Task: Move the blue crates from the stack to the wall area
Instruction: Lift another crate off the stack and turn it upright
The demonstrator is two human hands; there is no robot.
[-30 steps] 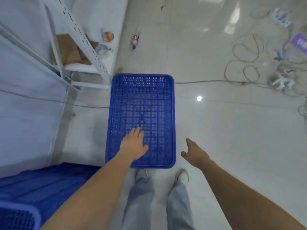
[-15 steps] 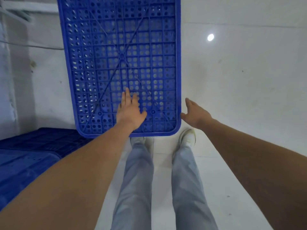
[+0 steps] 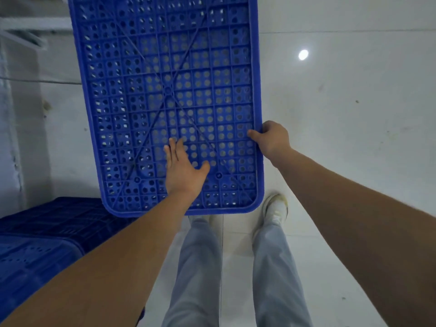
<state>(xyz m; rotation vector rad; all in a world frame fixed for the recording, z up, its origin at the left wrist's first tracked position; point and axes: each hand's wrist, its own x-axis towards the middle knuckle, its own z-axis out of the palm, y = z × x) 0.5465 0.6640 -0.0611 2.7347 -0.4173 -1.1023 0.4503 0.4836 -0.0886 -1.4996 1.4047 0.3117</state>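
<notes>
Crate [image 3: 165, 90], blue, perforated base facing me, lies on the pale floor [image 3: 354, 138] ahead of my feet, near the wall on my left. My right hand [image 3: 271, 138] clenches its right rim, thumb on the grid. My left hand [image 3: 184, 171] lies flat and released on the base. More blue crates [image 3: 42, 244] sit at the floor's lower left

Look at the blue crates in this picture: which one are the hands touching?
The lighter blue crate in front of the person: the left hand lies flat on its perforated base, the right hand grips its right rim. The darker crates at lower left are untouched.
</notes>
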